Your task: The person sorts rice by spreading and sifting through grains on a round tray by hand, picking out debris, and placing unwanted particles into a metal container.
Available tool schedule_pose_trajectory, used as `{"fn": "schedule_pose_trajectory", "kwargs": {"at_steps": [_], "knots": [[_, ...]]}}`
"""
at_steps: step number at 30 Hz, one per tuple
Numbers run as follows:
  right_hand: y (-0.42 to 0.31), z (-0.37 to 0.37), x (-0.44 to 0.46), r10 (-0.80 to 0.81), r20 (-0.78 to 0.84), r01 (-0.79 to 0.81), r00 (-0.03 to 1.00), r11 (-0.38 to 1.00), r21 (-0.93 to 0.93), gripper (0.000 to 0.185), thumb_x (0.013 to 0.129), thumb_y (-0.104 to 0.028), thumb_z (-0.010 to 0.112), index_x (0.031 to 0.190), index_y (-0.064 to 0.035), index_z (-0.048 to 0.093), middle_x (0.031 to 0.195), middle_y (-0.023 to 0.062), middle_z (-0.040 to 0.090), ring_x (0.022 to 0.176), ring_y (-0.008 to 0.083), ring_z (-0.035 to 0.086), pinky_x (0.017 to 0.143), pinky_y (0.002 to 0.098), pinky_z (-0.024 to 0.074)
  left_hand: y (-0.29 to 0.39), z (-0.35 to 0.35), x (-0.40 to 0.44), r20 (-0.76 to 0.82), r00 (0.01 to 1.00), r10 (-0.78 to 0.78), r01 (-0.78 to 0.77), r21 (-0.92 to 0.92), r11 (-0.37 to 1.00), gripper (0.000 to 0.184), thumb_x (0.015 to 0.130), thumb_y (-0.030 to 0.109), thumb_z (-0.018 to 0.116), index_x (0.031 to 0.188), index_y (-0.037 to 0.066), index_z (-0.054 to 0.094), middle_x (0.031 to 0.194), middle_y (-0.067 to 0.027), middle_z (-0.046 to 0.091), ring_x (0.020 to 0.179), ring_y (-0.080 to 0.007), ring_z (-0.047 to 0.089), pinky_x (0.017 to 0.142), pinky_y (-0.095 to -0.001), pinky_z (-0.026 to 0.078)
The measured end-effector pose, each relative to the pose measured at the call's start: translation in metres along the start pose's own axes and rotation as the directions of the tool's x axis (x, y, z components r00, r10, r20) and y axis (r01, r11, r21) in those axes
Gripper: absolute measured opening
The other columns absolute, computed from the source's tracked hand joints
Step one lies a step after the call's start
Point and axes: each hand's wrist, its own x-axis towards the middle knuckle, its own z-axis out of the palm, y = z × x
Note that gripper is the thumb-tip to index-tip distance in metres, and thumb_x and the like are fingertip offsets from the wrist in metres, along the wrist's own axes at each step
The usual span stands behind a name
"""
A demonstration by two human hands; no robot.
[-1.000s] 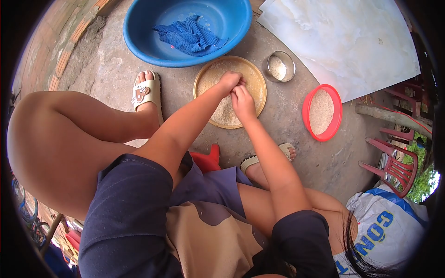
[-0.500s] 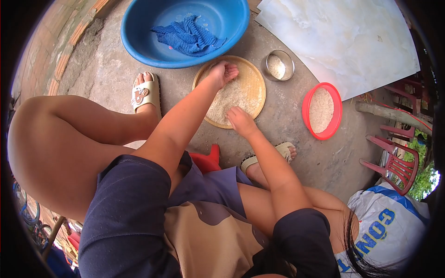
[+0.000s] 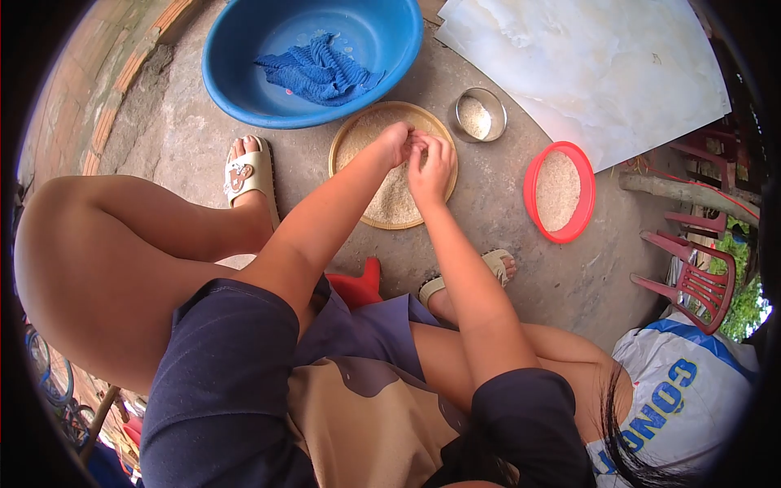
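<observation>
A round tan tray with pale grains spread on it lies on the ground. Over its middle, my left hand has its palm turned up and fingers curled, touching the fingertips of my right hand. The right hand's fingers are bent together in a pinch against the left palm. Whatever lies between the fingers is too small to make out. Right of the tray are a metal bowl holding some grains and a red oval basket filled with pale grains.
A large blue basin with a blue cloth stands beyond the tray. A pale marbled sheet lies at the upper right. Red plastic chairs, a wooden pole and a white printed sack are at the right.
Since half a second ago, my right hand has moved up from the tray's near edge and met my left hand again. The view has shifted slightly.
</observation>
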Motion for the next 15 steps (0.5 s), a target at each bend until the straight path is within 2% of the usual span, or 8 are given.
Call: {"fn": "schedule_pose_trajectory", "kwargs": {"at_steps": [4, 6, 8, 9, 11, 12, 14, 15], "knots": [[0.021, -0.019, -0.025, 0.149, -0.115, -0.177, 0.982, 0.936, -0.304, 0.029, 0.085, -0.02, 0.055, 0.108, -0.0016, 0.054, 0.111, 0.0162, 0.052, 0.107, 0.0349, 0.047, 0.093, 0.0434, 0.0382, 0.007, 0.018, 0.003, -0.192, 0.979, 0.073, -0.079, -0.027, 0.996, 0.031, 0.096, 0.016, 0.035, 0.095, -0.006, 0.056, 0.083, -0.0142, 0.06, 0.073, -0.025, 0.061, 0.066, -0.0349, 0.055], [0.042, -0.027, -0.039, 0.255, -0.178, -0.308, 0.95, 0.851, -0.426, 0.03, 0.085, -0.02, 0.055, 0.109, -0.0014, 0.054, 0.112, 0.017, 0.051, 0.107, 0.0356, 0.046, 0.093, 0.0442, 0.038, 0.017, 0.049, -0.013, -0.136, 0.965, 0.224, -0.228, -0.012, 0.974, 0.031, 0.095, 0.015, 0.036, 0.101, -0.008, 0.055, 0.091, -0.0185, 0.061, 0.087, -0.0269, 0.062, 0.075, -0.035, 0.055], [0.058, -0.032, -0.047, 0.313, -0.192, -0.366, 0.93, 0.837, -0.408, 0.029, 0.085, -0.02, 0.056, 0.106, -0.0012, 0.054, 0.11, 0.0177, 0.052, 0.105, 0.0359, 0.047, 0.092, 0.0445, 0.0384, 0.026, 0.082, -0.033, 0.143, 0.954, 0.265, -0.251, -0.111, 0.962, 0.034, 0.095, 0.021, 0.041, 0.11, -0.007, 0.056, 0.106, -0.0216, 0.06, 0.102, -0.031, 0.06, 0.088, -0.0404, 0.051], [0.062, -0.033, -0.049, 0.372, -0.181, -0.413, 0.911, 0.841, -0.349, 0.027, 0.086, -0.02, 0.056, 0.105, -0.0014, 0.054, 0.105, 0.0169, 0.054, 0.102, 0.0352, 0.049, 0.091, 0.0439, 0.0389, 0.029, 0.103, -0.05, 0.143, 0.955, 0.261, -0.248, -0.107, 0.963, 0.034, 0.095, 0.021, 0.041, 0.11, -0.007, 0.056, 0.106, -0.0216, 0.06, 0.102, -0.031, 0.06, 0.088, -0.0404, 0.051], [0.068, -0.031, -0.052, 0.434, -0.17, -0.466, 0.885, 0.836, -0.288, 0.025, 0.087, -0.021, 0.057, 0.104, -0.0017, 0.054, 0.1, 0.0162, 0.056, 0.098, 0.0346, 0.052, 0.09, 0.0432, 0.0394, 0.03, 0.133, -0.078, -0.066, 0.922, 0.381, -0.347, 0.297, 0.89, 0.041, 0.092, 0.028, 0.046, 0.118, -0.003, 0.056, 0.12, -0.0218, 0.057, 0.11, -0.0331, 0.056, 0.097, -0.0432, 0.044], [0.072, -0.028, -0.05, 0.455, -0.114, -0.469, 0.883, 0.849, -0.245, 0.025, 0.088, -0.021, 0.055, 0.103, -0.0013, 0.053, 0.099, 0.0182, 0.057, 0.096, 0.0362, 0.053, 0.088, 0.0438, 0.0408, 0.024, 0.124, -0.063, -0.065, 0.924, 0.378, -0.343, 0.3, 0.89, 0.041, 0.092, 0.028, 0.046, 0.118, -0.003, 0.056, 0.12, -0.0218, 0.057, 0.11, -0.0331, 0.056, 0.097, -0.0432, 0.044], [0.071, -0.027, -0.048, 0.47, -0.057, -0.471, 0.881, 0.859, -0.201, 0.025, 0.089, -0.021, 0.054, 0.103, -0.0009, 0.053, 0.097, 0.0203, 0.058, 0.095, 0.0378, 0.054, 0.085, 0.0444, 0.0421, 0.011, 0.091, -0.015, -0.019, 0.635, 0.773, -0.544, 0.7, 0.463, 0.038, 0.087, 0.036, 0.05, 0.113, 0.011, 0.062, 0.124, -0.0166, 0.055, 0.116, -0.0331, 0.05, 0.101, -0.0462, 0.037], [0.065, -0.025, -0.047, 0.516, -0.074, -0.521, 0.853, 0.84, -0.148, 0.025, 0.09, -0.022, 0.052, 0.103, -0.0005, 0.052, 0.097, 0.0214, 0.059, 0.093, 0.0391, 0.055, 0.083, 0.045, 0.0432, 0.013, 0.077, -0.028, -0.033, 0.592, 0.805, -0.41, 0.848, 0.337, 0.038, 0.084, 0.034, 0.051, 0.112, 0.01, 0.062, 0.123, -0.018, 0.055, 0.114, -0.034, 0.052, 0.098, -0.0441, 0.04]]}}
